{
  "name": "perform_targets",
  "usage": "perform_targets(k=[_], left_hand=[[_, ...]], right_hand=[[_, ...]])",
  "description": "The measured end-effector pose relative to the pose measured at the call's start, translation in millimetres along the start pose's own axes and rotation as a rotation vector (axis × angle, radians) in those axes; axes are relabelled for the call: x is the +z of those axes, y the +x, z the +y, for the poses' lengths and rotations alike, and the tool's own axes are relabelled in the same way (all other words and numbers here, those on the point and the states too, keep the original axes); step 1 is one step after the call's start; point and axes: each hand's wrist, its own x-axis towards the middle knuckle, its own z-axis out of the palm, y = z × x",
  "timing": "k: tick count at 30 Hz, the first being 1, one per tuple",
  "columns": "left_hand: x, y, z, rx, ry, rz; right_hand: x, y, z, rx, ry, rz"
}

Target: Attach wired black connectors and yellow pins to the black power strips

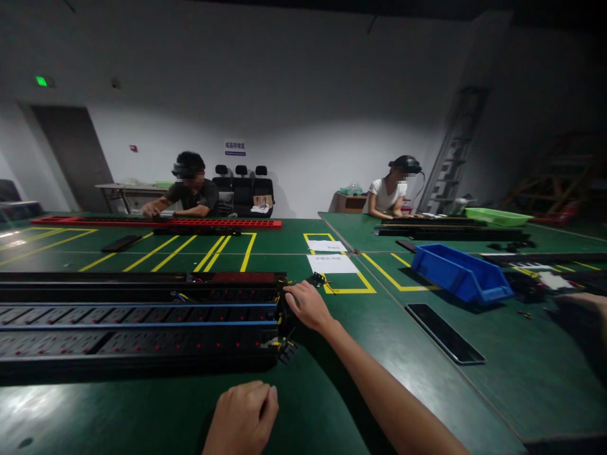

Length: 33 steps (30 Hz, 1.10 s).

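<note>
Long black socket strips (190, 338) with red dots and blue edges lie side by side on the green table (327, 392), at the left. At their right ends, where wires and black connectors (286, 349) stick out, is my right hand (307, 306). Its fingers point left at the upper corner of the strips; whether they pinch anything is too small to tell. My left hand (245, 417) rests on the table in front of the strips, its fingers curled in with nothing showing in them. A small black part with wires (318, 278) lies just beyond my right hand.
A blue bin (459, 272) and a black phone (444, 333) sit at the right, near another person's hand (585, 302). White papers (332, 263) lie mid-table. Two people work across the table, by a red rail (237, 224) and a green tray (497, 217).
</note>
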Motion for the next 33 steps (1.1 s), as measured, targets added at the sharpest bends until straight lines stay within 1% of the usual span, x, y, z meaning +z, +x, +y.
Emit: perform_targets(k=[3,7,9,12,15,19,22,25,27,28,29,31,32,33], left_hand=[[-2.7,0,3,-0.017,-0.017,-0.026],[-3.8,-1,4,-0.035,-0.032,-0.032],[-3.2,-1,4,-0.028,-0.034,-0.026],[-2.9,0,4,-0.015,-0.034,-0.023],[-4.8,0,5,-0.032,-0.039,-0.033],[-8.1,1,6,-0.049,-0.044,-0.06],[-7.8,2,6,-0.042,-0.041,-0.061],[-5.7,2,5,-0.036,-0.036,-0.052],[-4.7,2,4,-0.042,-0.033,-0.051],[-4.6,2,4,-0.045,-0.033,-0.053],[-4.8,1,5,-0.047,-0.034,-0.052],[-5.9,1,5,-0.042,-0.045,-0.048],[-6.7,1,6,-0.039,-0.051,-0.046],[-7.5,1,7,-0.034,-0.056,-0.045]], right_hand=[[0,-5,18,0.082,-0.006,0.052],[-8,-21,47,0.27,0.093,0.096],[-16,-34,61,0.383,0.147,0.065],[-32,-54,78,0.536,0.145,-0.067],[-49,-65,81,0.604,0.05,-0.19],[-68,-65,75,0.649,-0.163,-0.315],[-78,-65,77,0.661,-0.197,-0.329],[-81,-67,82,0.697,-0.193,-0.275],[-79,-65,77,0.688,-0.188,-0.202],[-77,-63,72,0.649,-0.157,-0.156],[-73,-60,63,0.585,-0.095,-0.111],[-66,-54,41,0.403,0.113,-0.061],[-62,-51,28,0.316,0.231,-0.072],[-58,-49,15,0.249,0.345,-0.111]])
